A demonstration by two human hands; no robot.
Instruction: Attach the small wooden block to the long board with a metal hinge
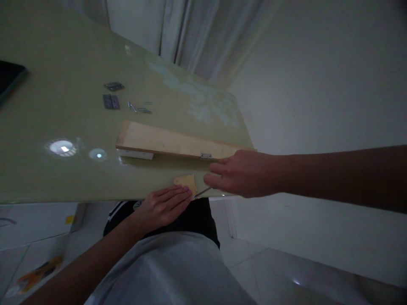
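Observation:
My left hand (pixel 165 205) presses its closed fingers on a small pale wooden piece (pixel 187 181) at the front edge of the table. The thumb is hidden. Above the table edge, my right hand (pixel 230 174) grips a screwdriver (pixel 203 192) whose handle is mostly covered by the fingers. Its thin metal shaft slants down to the left, and the tip is at the wooden piece beside my left fingertips. Just beyond both hands lies a long wooden board (pixel 165 138) with a small metal hinge (pixel 206 156) on its near edge. My right forearm covers the board's right end.
Two dark hinges (pixel 110 101) and several screws (pixel 140 109) lie on the glossy green table (pixel 79 178) beyond the board. A white block (pixel 135 154) is under the board's left end. A black object (pixel 11 78) sits far left. A wall (pixel 318 93) rises on the right.

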